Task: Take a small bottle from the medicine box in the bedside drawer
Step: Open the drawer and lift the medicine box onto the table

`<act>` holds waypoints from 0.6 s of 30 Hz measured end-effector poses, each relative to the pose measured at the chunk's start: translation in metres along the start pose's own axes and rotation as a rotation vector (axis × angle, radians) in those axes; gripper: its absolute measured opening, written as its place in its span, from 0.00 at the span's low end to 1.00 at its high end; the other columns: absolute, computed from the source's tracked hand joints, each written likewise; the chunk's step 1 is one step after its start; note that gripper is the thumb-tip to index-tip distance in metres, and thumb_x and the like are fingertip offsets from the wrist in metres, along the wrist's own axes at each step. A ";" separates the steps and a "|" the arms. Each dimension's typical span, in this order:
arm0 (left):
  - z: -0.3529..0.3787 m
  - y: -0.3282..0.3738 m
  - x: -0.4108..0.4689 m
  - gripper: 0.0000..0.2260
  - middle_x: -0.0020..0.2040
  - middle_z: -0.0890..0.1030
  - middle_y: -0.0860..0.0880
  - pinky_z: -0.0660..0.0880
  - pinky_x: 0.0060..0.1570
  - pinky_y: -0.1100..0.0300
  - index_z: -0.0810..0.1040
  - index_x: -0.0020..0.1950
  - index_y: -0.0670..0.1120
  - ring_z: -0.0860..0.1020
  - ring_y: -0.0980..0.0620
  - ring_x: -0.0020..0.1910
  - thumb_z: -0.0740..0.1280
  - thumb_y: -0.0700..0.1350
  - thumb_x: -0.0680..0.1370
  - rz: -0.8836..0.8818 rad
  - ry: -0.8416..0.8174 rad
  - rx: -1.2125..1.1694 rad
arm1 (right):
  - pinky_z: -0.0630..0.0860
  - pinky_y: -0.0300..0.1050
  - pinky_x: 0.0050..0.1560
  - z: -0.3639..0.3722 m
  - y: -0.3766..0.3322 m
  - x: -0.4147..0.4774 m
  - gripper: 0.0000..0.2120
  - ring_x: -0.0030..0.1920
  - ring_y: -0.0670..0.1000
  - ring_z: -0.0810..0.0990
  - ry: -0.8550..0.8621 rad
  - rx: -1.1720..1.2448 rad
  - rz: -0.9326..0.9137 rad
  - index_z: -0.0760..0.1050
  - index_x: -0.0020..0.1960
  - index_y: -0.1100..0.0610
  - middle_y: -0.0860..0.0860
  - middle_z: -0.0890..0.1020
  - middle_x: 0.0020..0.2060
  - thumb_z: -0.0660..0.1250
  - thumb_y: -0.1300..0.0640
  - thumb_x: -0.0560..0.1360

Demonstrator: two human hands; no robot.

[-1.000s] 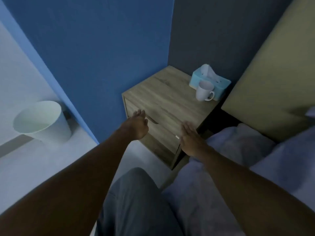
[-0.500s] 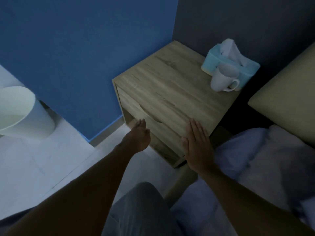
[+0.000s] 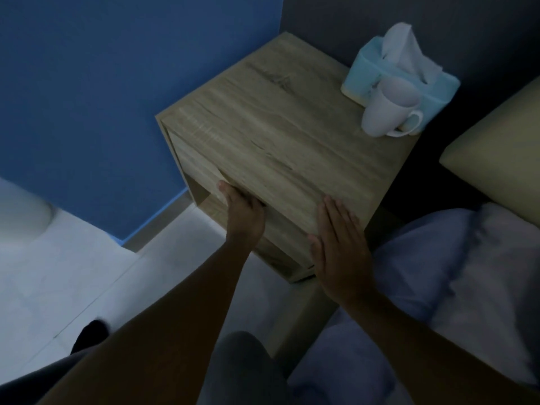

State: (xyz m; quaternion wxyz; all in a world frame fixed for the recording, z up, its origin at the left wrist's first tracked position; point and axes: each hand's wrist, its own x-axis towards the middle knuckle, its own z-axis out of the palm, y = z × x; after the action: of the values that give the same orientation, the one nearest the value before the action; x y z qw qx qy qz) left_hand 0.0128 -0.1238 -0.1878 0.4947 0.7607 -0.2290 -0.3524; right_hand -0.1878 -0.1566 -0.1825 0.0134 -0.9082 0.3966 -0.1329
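Observation:
The wooden bedside table (image 3: 277, 118) stands in the corner, seen from above. Its top drawer (image 3: 193, 168) is closed, so the medicine box and the small bottle are hidden. My left hand (image 3: 244, 217) is at the drawer front, fingertips curled into the handle notch under the tabletop edge, thumb out to the left. My right hand (image 3: 339, 244) lies flat and empty against the table's front right corner, fingers together and pointing up.
A blue tissue box (image 3: 365, 74) and a white mug (image 3: 385, 108) stand at the tabletop's back right. The bed with pale bedding (image 3: 438, 273) and a beige headboard (image 3: 496, 159) is on the right. A white bin (image 3: 20, 211) stands on the floor at left. My knee (image 3: 242, 369) is below.
The view has closed in on the bedside table. My left hand has moved up from below the drawer to its handle notch. My right hand has stayed flat at the front right corner.

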 end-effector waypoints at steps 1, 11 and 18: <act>0.000 -0.001 0.001 0.39 0.81 0.50 0.44 0.58 0.77 0.44 0.32 0.79 0.45 0.55 0.44 0.79 0.59 0.50 0.81 -0.004 -0.008 -0.023 | 0.59 0.55 0.77 0.000 0.000 0.000 0.28 0.79 0.55 0.60 -0.008 -0.001 0.001 0.60 0.78 0.61 0.58 0.65 0.78 0.49 0.47 0.84; -0.025 -0.011 -0.017 0.38 0.81 0.50 0.45 0.58 0.76 0.44 0.30 0.78 0.47 0.53 0.44 0.79 0.58 0.47 0.83 -0.039 -0.080 -0.115 | 0.51 0.51 0.80 -0.010 -0.004 0.001 0.29 0.80 0.54 0.54 -0.099 0.004 0.022 0.54 0.80 0.59 0.56 0.59 0.80 0.46 0.47 0.84; -0.068 -0.035 -0.050 0.36 0.79 0.56 0.45 0.63 0.73 0.42 0.35 0.79 0.49 0.60 0.43 0.76 0.59 0.47 0.83 -0.085 -0.120 -0.134 | 0.51 0.54 0.80 -0.014 -0.005 0.004 0.29 0.81 0.54 0.53 -0.155 0.009 0.017 0.52 0.81 0.59 0.56 0.56 0.81 0.45 0.47 0.84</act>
State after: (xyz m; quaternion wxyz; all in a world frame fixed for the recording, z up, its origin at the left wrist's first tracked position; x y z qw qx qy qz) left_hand 0.0322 -0.0346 -0.1870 0.5145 0.7124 -0.2014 -0.4327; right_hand -0.1847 -0.1550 -0.1670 0.0492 -0.9123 0.4016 -0.0637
